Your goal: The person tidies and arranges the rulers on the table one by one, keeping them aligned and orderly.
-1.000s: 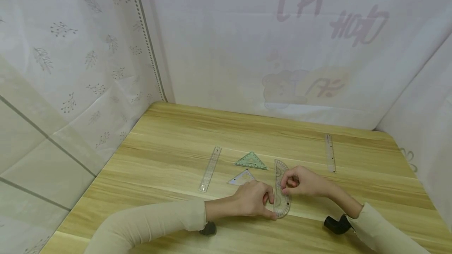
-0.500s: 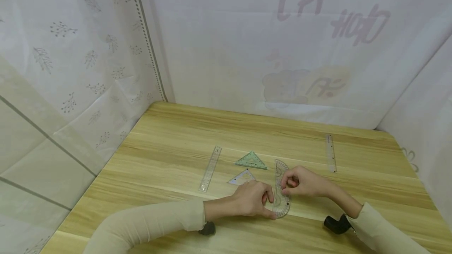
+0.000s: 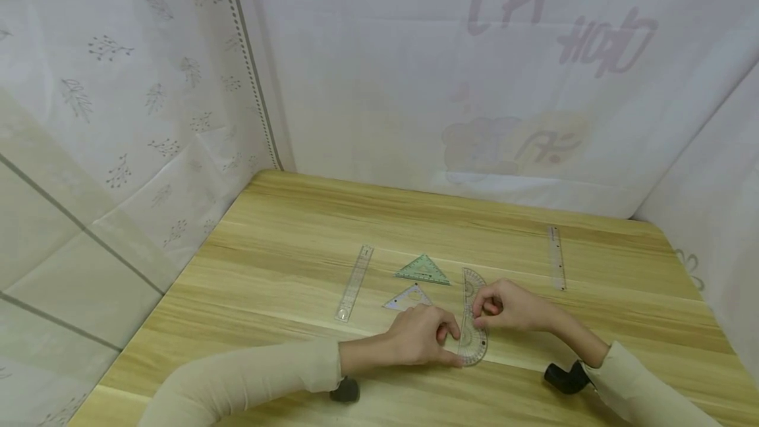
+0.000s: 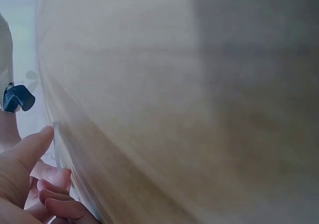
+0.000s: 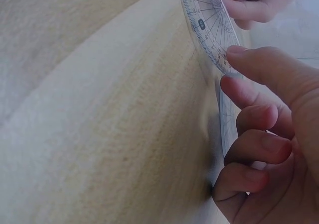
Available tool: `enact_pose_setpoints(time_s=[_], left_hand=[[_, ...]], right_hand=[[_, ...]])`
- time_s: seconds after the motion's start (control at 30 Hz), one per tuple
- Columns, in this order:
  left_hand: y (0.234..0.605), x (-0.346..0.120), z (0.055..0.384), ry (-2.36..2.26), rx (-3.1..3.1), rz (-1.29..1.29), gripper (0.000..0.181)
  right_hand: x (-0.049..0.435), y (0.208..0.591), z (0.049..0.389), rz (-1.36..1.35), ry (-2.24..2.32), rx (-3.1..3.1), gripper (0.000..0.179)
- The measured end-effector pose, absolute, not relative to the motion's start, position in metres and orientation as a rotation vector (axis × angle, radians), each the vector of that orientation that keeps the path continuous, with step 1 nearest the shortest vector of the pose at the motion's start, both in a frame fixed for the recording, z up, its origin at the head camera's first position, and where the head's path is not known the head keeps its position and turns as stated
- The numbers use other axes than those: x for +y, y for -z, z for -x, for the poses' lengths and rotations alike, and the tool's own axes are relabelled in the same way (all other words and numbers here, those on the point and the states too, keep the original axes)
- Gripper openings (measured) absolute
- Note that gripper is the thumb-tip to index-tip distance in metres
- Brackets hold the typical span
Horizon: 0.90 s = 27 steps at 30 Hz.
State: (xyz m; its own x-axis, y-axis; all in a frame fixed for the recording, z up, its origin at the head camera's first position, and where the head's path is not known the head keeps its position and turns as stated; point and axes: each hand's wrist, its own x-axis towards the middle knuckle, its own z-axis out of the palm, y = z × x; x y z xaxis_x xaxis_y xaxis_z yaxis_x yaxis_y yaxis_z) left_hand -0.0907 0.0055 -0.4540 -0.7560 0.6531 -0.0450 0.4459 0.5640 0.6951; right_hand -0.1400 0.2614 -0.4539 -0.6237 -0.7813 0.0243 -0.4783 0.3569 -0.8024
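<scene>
Two clear protractors lie end to end on the table, straight edges on the left: the far protractor [image 3: 470, 284] and the near protractor [image 3: 473, 350]. My left hand [image 3: 418, 335] holds the near one at its lower left, thumb tip on the bottom corner and bent index finger at the straight edge. My right hand [image 3: 512, 305] pinches where the two meet. Its thumb [image 5: 264, 64] lies on the near protractor and the index fingertip is at the corner. In the left wrist view, the thumb [image 4: 35, 147] touches a clear edge, mostly hidden.
A green set square [image 3: 423, 271] and a clear set square [image 3: 409, 296] lie left of the protractors, the latter partly behind my left hand. One clear ruler [image 3: 354, 284] lies further left. Another clear ruler [image 3: 556, 257] is at the far right of the wooden table [image 3: 296, 216].
The left forearm has shifted slightly. Both hands stay at the protractors, and the rulers and set squares have not moved; the head view has tilted a little.
</scene>
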Motion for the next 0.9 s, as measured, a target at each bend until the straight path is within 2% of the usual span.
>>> enact_pose_setpoints(time_s=[0.9], left_hand=[[0.4516,0.0062,0.0913,-0.957,2.519,-0.917,0.034]], right_hand=[[0.2597,0.4521,0.1401,1.087,1.118,2.264,0.008]])
